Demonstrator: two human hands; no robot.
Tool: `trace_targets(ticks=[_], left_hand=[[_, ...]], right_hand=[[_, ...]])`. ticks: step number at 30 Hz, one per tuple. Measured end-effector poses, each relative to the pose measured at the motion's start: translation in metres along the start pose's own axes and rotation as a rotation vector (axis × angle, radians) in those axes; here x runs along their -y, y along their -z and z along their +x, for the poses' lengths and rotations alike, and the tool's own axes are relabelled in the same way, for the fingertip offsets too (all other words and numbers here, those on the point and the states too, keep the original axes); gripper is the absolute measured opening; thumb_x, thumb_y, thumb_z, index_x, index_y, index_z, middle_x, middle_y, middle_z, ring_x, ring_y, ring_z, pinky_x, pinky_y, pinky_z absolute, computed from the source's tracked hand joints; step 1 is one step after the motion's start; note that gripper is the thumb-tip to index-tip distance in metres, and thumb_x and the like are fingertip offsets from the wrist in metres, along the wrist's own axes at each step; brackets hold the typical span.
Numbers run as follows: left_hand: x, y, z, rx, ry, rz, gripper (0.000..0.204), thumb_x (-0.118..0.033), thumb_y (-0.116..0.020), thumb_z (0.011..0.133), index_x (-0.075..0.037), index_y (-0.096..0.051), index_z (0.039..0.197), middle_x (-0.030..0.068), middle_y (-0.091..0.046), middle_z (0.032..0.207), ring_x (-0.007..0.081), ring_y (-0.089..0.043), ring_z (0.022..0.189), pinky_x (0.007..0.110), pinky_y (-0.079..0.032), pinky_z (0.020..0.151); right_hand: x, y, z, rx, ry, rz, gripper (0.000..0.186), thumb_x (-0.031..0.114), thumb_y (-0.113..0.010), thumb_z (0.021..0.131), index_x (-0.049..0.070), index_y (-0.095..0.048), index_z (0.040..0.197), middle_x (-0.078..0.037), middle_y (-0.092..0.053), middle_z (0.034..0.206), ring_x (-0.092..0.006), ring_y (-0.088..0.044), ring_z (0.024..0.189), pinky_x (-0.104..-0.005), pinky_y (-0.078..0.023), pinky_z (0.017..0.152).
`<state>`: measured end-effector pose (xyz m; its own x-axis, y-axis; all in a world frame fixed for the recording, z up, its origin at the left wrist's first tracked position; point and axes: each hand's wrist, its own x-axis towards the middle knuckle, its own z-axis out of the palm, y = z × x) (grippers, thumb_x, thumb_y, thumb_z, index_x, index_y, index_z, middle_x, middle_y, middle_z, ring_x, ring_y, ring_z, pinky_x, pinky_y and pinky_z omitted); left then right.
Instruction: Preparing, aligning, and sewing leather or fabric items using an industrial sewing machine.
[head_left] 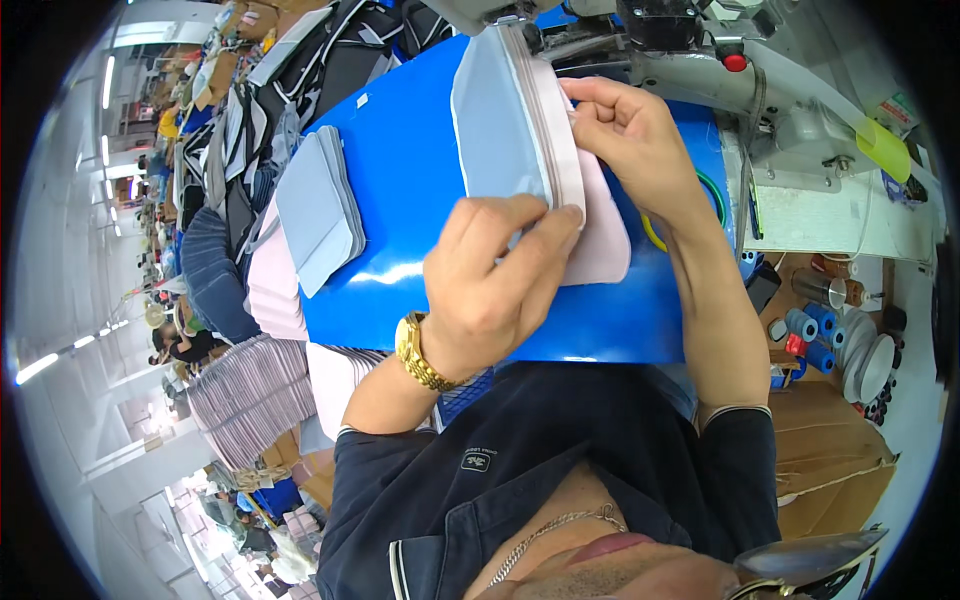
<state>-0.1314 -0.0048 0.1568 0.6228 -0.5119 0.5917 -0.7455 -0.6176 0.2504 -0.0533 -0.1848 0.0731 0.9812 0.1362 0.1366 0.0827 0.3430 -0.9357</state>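
Observation:
A grey-blue fabric panel (pixel 492 130) lies under the sewing machine head (pixel 500 12), its far end beneath it. Along the panel's right side runs a pale pink strip (pixel 563 150) with a darker line that looks like a zipper. Under the strip lies a pink fabric piece (pixel 603 245). My left hand (pixel 500 265) is closed, pinching the near end of the strip between thumb and fingers. Farther up, my right hand (pixel 632 130) pinches the strip's right edge, fingers curled. Its exact hold is partly hidden.
A stack of grey-blue panels (pixel 320 215) sits left on the blue work surface (pixel 400 130). Stacked pink pieces (pixel 272 290) and a striped pile (pixel 255 400) stand beyond its left edge. Blue thread spools (pixel 820 340) are at the right. Dark bags (pixel 330 60) are heaped at far left.

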Motion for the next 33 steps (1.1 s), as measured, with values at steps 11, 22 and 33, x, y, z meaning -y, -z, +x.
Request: trace_targets(ticks=[11, 22, 33], left_hand=[[0.04, -0.014, 0.036, -0.001, -0.041, 0.075, 0.022, -0.004, -0.081, 0.08, -0.009, -0.078, 0.101, 0.0059, -0.067, 0.096, 0.0228, -0.063, 0.081, 0.034, -0.053, 0.066], [0.086, -0.038, 0.063, 0.004, -0.102, 0.093, 0.021, -0.009, -0.079, 0.084, -0.008, -0.077, 0.105, 0.0085, -0.069, 0.101, 0.0272, -0.067, 0.089, 0.037, -0.055, 0.074], [0.09, -0.042, -0.013, -0.168, 0.358, -0.286, 0.03, -0.003, -0.08, 0.086, -0.004, -0.064, 0.112, 0.0154, -0.066, 0.119, 0.0309, -0.063, 0.106, 0.039, -0.051, 0.091]], right_hand=[[0.027, 0.004, 0.01, 0.084, -0.08, -0.065, 0.039, 0.009, -0.07, 0.091, -0.008, -0.068, 0.126, 0.0, -0.066, 0.074, -0.0077, -0.061, 0.064, -0.0249, -0.052, 0.059], [0.026, -0.002, 0.015, -0.091, -0.004, -0.263, 0.033, 0.014, -0.073, 0.089, -0.01, -0.071, 0.112, -0.009, -0.071, 0.073, -0.0123, -0.069, 0.064, -0.0276, -0.054, 0.058], [0.01, -0.061, -0.03, -0.11, 0.113, -0.127, 0.039, 0.016, -0.066, 0.099, -0.006, -0.059, 0.131, -0.016, -0.075, 0.102, -0.018, -0.072, 0.094, -0.0327, -0.056, 0.084]])
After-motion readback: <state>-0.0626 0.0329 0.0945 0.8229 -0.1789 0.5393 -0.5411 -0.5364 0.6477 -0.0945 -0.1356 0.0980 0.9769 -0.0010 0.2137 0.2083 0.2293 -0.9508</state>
